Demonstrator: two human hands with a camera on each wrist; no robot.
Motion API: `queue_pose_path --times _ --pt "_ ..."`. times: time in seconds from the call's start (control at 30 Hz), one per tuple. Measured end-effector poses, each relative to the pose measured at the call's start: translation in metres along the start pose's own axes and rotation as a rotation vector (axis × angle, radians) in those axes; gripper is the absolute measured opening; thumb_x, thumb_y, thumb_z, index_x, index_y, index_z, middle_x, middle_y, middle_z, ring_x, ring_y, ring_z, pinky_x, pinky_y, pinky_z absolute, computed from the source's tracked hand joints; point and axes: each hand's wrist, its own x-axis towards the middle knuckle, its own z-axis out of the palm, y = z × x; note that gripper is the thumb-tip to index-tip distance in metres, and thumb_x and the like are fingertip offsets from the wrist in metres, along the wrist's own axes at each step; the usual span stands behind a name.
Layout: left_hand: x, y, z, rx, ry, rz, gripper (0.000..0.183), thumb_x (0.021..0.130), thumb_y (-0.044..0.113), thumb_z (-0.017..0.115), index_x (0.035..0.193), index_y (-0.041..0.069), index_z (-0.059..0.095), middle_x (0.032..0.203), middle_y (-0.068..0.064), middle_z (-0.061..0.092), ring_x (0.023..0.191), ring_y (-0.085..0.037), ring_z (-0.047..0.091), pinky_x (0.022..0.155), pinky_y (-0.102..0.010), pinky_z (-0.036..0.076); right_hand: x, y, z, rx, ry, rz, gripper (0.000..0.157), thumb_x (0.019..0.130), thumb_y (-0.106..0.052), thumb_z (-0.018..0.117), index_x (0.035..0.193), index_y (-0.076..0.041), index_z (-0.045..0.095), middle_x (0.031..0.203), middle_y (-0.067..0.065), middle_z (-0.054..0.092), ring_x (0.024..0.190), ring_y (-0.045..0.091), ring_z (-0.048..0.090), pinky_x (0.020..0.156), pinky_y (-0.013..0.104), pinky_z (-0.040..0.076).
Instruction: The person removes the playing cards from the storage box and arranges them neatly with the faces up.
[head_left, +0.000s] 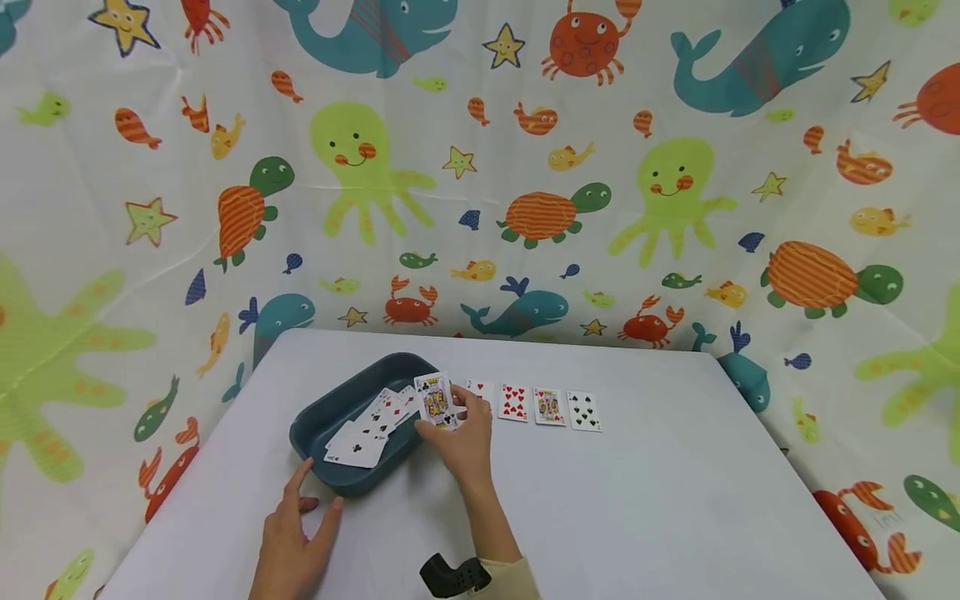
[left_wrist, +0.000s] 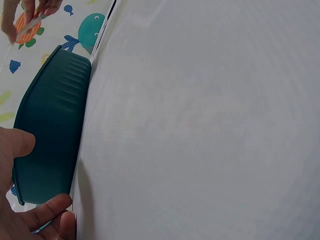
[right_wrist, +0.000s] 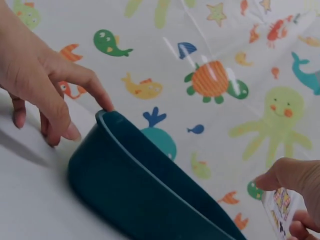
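A dark teal tray [head_left: 303,433] stands on the left part of the white table, with several face-up playing cards [head_left: 358,446] piled loosely inside. My right hand [head_left: 467,433] pinches a face card [head_left: 435,400] between thumb and fingers, raised by the tray's right rim. Clubs show on that card; in the right wrist view it appears edge-on [right_wrist: 280,210]. At the tray's near left corner, my left hand [head_left: 294,525] rests an index fingertip on the rim, its thumb spread beside the outer wall. The left wrist view shows the tray's side close to that thumb [left_wrist: 22,142].
To the right of my right hand, several face-up cards lie in a row, among them a red heart card [head_left: 513,402], a face card [head_left: 550,407] and a black-suited card [head_left: 584,411]. A sea-animal curtain [head_left: 450,208] hangs behind and beside the table [head_left: 675,483].
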Motion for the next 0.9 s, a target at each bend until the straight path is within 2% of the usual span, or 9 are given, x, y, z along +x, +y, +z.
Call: queue_pose_path --times 0.2,0.47,0.73,0.9 --pt "0.002 -0.001 0.001 -0.002 -0.002 0.004 0.085 0.1 0.041 0.059 0.164 0.017 0.009 0.134 -0.033 0.054 0.125 -0.05 0.042 0.094 -0.068 0.043 -0.002 0.01 -0.01 -0.017 0.1 0.059 0.066 0.073 -0.014 0.089 0.134 -0.009 0.063 0.12 0.011 0.057 0.106 0.024 0.05 0.083 0.033 0.049" --pt "0.002 -0.008 0.002 -0.016 0.0 -0.005 0.087 0.1 0.043 0.059 0.165 0.017 0.006 0.135 -0.036 0.052 0.13 -0.052 0.038 0.103 -0.072 0.035 -0.006 0.034 -0.016 -0.085 0.195 0.06 0.067 0.066 -0.008 0.09 0.128 -0.003 0.064 0.112 0.012 0.057 0.103 0.026 0.049 0.08 0.035 0.046" --pt "0.003 -0.007 0.004 -0.009 -0.007 -0.01 0.088 0.1 0.044 0.059 0.164 0.016 0.006 0.136 -0.037 0.051 0.13 -0.053 0.038 0.101 -0.073 0.036 -0.008 0.054 -0.017 -0.215 0.28 0.059 0.065 0.06 -0.003 0.089 0.121 0.002 0.065 0.107 0.017 0.056 0.1 0.03 0.047 0.08 0.039 0.041" --pt "0.004 -0.002 0.006 0.004 -0.001 -0.019 0.087 0.1 0.043 0.059 0.164 0.014 0.008 0.134 -0.035 0.051 0.127 -0.052 0.039 0.099 -0.071 0.038 -0.009 0.064 -0.018 -0.308 0.289 0.08 0.066 0.06 -0.004 0.09 0.121 0.004 0.064 0.106 0.016 0.053 0.1 0.03 0.046 0.081 0.042 0.042"
